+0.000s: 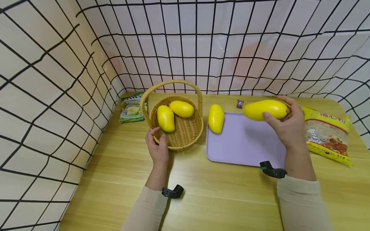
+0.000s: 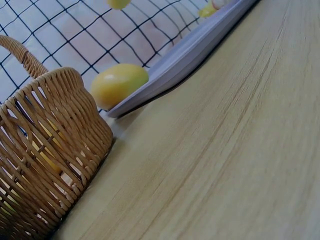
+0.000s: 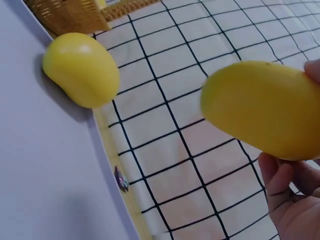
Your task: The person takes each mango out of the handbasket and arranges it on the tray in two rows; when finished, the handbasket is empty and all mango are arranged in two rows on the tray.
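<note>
In the head view, my right hand (image 1: 292, 126) holds a yellow mango (image 1: 264, 109) by its right end, raised above the lilac tray (image 1: 245, 147). The right wrist view shows the same mango (image 3: 260, 107) between thumb and fingers. Another mango (image 1: 215, 118) lies on the tray's left back corner. To the left stands a round wicker basket (image 1: 185, 136) with a tall arched handle. Two mangoes lie inside it, one upright in view (image 1: 166, 118) and one crosswise behind (image 1: 181, 108). My left hand (image 1: 158, 150) grips the basket's near left rim, thumb at the inner side.
A green snack packet (image 1: 132, 108) lies left of the basket. Behind the tray is a small purple wrapped sweet (image 1: 240, 103). A yellow bag (image 1: 327, 134) with a chef picture lies at the right. Black-gridded white cloth (image 1: 179, 48) walls the wooden table (image 1: 219, 195).
</note>
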Available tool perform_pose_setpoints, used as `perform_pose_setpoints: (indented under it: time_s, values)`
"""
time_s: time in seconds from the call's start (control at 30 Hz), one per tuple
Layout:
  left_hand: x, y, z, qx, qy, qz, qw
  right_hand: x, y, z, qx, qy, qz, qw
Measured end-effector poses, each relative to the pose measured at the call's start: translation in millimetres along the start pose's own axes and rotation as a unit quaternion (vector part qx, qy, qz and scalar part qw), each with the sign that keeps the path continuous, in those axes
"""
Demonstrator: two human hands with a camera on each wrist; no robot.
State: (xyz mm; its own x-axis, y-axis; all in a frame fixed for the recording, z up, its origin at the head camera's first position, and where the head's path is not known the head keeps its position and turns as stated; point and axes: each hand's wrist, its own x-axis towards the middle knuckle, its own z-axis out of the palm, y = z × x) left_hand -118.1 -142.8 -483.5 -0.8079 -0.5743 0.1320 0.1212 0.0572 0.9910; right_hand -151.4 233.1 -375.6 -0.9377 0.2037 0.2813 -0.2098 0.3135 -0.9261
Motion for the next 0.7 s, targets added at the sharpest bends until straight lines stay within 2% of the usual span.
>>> perform_pose_setpoints:
  time_s: [0.1, 0.2, 0.37, 0.43, 0.53, 0.6, 0.7]
  values:
    - [0.0, 0.0, 0.1, 0.001, 0.001, -0.003, 1.0, 1.0, -1, -2, 0.025, 0.037, -0.013, 0.9989]
    - [-0.2, 0.3, 0.2, 0.001, 0.002, -0.004, 1.0, 0.8, -2, -2, 0.055, 0.055, -0.023, 0.9967]
    - [0.3, 0.0, 0.3, -0.003, 0.002, -0.009, 1.0, 2.9, -6, 1, 0.053, 0.072, -0.002, 0.996]
    - [0.6, 1.1, 0.7, -0.006, 0.001, -0.009, 0.9999, 4.9, -8, 2, 0.009, 0.076, 0.024, 0.9968]
    - [0.5, 3.1, 0.8, -0.009, -0.001, -0.007, 0.9999, 10.6, -8, 2, -0.02, 0.069, 0.073, 0.9948]
    - [0.3, 4.0, 0.8, -0.008, 0.0, -0.006, 0.9999, 14.7, -6, 0, -0.047, 0.05, 0.121, 0.9903]
    - [0.4, 2.8, 0.4, -0.007, 0.001, -0.009, 0.9999, 20.2, 4, -2, -0.065, -0.004, 0.168, 0.9836]
